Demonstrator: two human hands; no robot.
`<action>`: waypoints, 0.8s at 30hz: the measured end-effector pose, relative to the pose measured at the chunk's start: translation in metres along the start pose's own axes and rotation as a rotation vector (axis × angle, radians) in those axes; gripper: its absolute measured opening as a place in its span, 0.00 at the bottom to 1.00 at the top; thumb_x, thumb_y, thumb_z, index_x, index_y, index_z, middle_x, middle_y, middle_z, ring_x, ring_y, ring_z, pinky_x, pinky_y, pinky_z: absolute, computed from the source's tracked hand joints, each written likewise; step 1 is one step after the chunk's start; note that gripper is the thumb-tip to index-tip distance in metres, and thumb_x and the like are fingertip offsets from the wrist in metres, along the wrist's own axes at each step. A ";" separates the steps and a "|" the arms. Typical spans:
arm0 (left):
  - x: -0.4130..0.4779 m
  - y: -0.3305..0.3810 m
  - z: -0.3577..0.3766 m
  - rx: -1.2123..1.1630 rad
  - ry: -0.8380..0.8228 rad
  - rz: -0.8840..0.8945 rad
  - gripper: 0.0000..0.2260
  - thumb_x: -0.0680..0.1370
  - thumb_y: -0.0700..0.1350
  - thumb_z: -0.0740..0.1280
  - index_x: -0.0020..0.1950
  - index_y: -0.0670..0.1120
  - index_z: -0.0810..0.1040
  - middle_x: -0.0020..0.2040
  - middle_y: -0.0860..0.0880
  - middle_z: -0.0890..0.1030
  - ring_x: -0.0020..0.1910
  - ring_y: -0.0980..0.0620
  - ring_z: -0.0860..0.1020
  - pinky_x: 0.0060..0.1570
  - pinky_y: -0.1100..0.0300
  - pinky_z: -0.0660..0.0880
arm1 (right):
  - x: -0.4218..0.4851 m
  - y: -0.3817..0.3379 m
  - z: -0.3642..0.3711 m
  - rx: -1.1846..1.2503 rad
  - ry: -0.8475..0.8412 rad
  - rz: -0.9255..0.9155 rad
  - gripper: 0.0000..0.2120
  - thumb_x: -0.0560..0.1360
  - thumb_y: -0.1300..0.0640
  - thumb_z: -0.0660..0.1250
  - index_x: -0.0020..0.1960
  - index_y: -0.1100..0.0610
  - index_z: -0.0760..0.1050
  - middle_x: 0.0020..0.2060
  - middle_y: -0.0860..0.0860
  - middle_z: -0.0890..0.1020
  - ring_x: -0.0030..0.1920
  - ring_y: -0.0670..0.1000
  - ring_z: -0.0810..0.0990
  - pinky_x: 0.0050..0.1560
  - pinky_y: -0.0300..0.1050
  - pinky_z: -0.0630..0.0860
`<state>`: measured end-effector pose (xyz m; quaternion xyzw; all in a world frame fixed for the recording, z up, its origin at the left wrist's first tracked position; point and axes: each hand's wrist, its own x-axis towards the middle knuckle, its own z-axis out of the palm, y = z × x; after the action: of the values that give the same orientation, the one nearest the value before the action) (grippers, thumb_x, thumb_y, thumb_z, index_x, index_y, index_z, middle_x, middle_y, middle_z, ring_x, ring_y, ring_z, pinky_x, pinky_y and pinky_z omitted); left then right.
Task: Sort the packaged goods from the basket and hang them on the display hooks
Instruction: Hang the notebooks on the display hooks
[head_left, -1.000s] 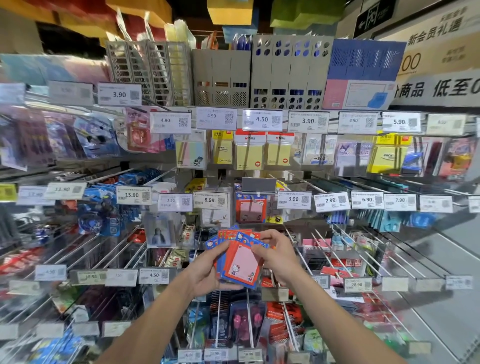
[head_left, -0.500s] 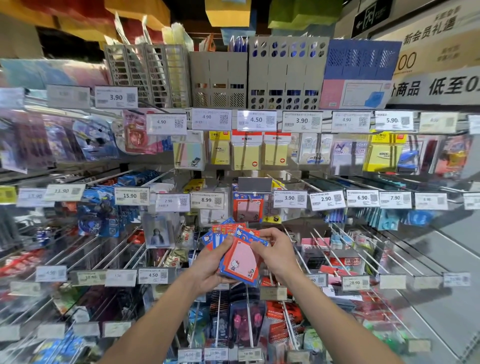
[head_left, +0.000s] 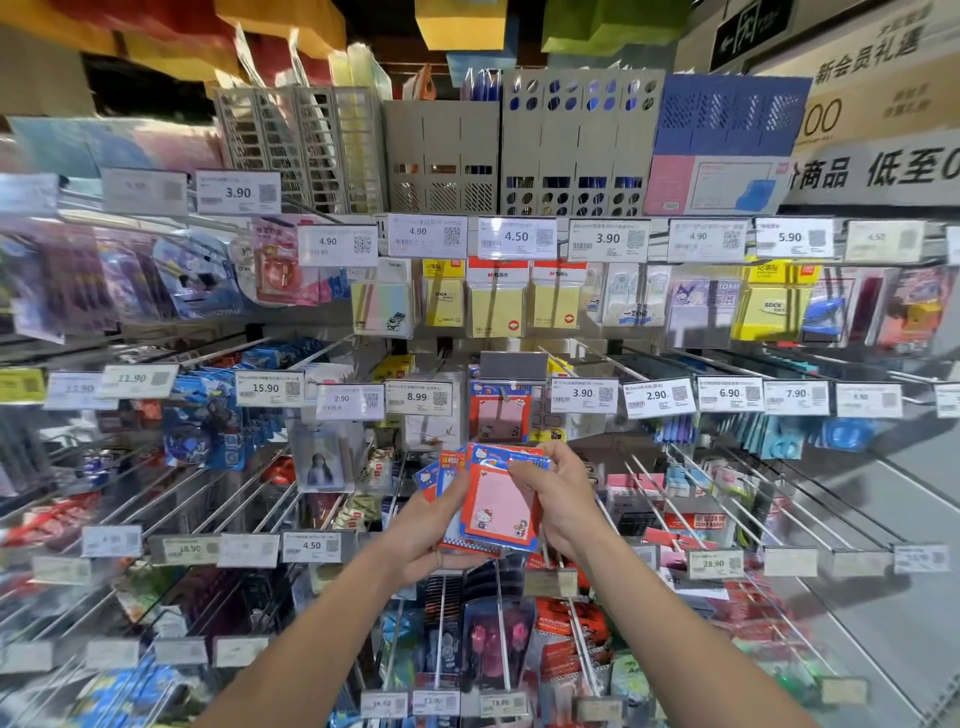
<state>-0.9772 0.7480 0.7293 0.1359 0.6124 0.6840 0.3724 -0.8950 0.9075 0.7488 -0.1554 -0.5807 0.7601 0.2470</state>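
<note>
1. Flat, square, glossy-wrapped notepad packets (head_left: 498, 512), red-bordered with pink centres, are fanned just below the matching hung packet (head_left: 500, 418).
2. The left hand (head_left: 431, 525) cups the fan from beneath with curled fingers. The right hand (head_left: 558, 499) pinches the front packet's top edge.
3. Thin metal display hooks (head_left: 662, 512) jut out beside the hung packet.
4. Compared with a second ago, both grips hold and the fan sits in the same spot.

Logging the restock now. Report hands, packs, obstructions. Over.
Left hand holds fanned stack of memo packs. Right hand pinches front pack at its top edge. Matching pack hangs just above; way up looks open.
</note>
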 end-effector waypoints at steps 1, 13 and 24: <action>-0.002 0.000 0.002 0.011 -0.009 0.010 0.23 0.73 0.57 0.74 0.64 0.47 0.78 0.53 0.43 0.87 0.52 0.42 0.86 0.51 0.41 0.83 | 0.000 0.001 0.003 0.017 0.001 -0.007 0.11 0.77 0.70 0.69 0.52 0.60 0.70 0.44 0.63 0.84 0.39 0.59 0.85 0.38 0.50 0.81; 0.002 -0.001 0.001 -0.031 -0.018 0.054 0.28 0.66 0.46 0.81 0.64 0.44 0.78 0.53 0.41 0.86 0.51 0.42 0.86 0.42 0.47 0.83 | 0.003 -0.003 0.009 -0.080 -0.009 0.003 0.06 0.78 0.63 0.72 0.53 0.63 0.79 0.44 0.60 0.87 0.42 0.59 0.87 0.40 0.50 0.82; 0.009 0.004 0.007 -0.120 -0.015 0.103 0.21 0.70 0.42 0.79 0.61 0.43 0.79 0.50 0.43 0.87 0.47 0.44 0.86 0.44 0.48 0.84 | 0.013 -0.012 0.011 0.101 0.097 -0.028 0.12 0.76 0.69 0.71 0.54 0.59 0.73 0.41 0.60 0.85 0.36 0.55 0.86 0.32 0.46 0.80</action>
<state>-0.9801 0.7593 0.7324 0.1499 0.5596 0.7367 0.3488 -0.9091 0.9084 0.7644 -0.1711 -0.5311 0.7764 0.2932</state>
